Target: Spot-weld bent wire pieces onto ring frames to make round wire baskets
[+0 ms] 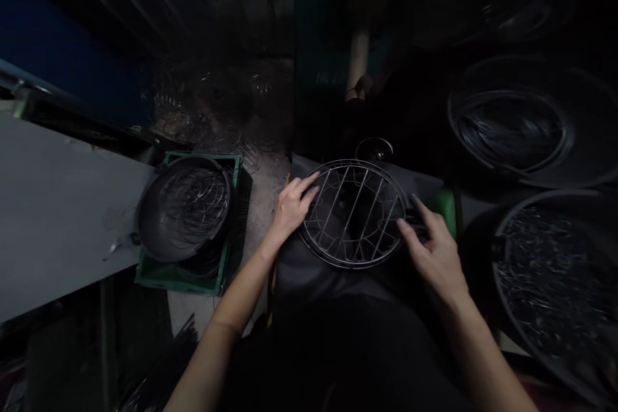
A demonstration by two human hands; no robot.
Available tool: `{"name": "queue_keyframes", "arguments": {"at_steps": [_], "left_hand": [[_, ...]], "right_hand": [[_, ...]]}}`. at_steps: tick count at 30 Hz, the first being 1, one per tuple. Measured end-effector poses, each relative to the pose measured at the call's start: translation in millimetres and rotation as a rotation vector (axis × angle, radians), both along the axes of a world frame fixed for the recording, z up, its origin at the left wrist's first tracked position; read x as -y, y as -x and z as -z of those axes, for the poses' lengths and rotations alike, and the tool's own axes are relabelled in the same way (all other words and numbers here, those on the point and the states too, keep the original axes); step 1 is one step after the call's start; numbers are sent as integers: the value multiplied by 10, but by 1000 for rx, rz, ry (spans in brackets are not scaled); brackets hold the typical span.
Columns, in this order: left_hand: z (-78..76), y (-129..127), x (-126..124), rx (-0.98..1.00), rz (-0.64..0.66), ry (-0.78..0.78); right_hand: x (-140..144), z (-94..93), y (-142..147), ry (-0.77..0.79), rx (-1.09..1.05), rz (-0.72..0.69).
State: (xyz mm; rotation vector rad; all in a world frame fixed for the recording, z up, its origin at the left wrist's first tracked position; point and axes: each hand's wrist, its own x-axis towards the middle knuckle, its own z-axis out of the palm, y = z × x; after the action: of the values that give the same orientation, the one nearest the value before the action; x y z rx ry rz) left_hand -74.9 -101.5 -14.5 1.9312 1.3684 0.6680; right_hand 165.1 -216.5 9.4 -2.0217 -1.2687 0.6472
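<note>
A round wire rack [348, 212] with straight parallel bars and a ring of bent wire beneath lies in front of me on a dark cloth-like surface. My left hand [290, 207] holds its left rim, with fingertips resting over the wire. At the opposite side, my right hand [433, 248] has thumb and fingers spread apart. Its thumb tip is beside the right rim; whether it touches the wire I cannot tell. A small wire ring [374, 149] sits just behind the rack. Dim light hides detail under the rack.
A dark pan of wire rings [193, 203] sits on a green crate [154, 275] at left, near a grey panel [62, 219]. Rightward stand a tub of small metal pieces [555, 277] and a basin of wire [512, 129]. A pale cylindrical part [358, 64] hangs ahead.
</note>
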Motion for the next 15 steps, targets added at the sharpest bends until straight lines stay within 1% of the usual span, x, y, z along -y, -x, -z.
{"name": "queue_keyframes", "arguments": {"at_steps": [3,6,11,15], "left_hand": [[20,-9,0,138,-31,13],[20,-14,17,198,-52,72],[16,0,34,177,-96,126],[7,-2,-1,88,-90,108]], "right_hand": [[65,2,47,55,-87,120],[82,14,56,84,-166,156],[99,66,33,45,-126,126],[130,70,62,11,-63,122]]}}
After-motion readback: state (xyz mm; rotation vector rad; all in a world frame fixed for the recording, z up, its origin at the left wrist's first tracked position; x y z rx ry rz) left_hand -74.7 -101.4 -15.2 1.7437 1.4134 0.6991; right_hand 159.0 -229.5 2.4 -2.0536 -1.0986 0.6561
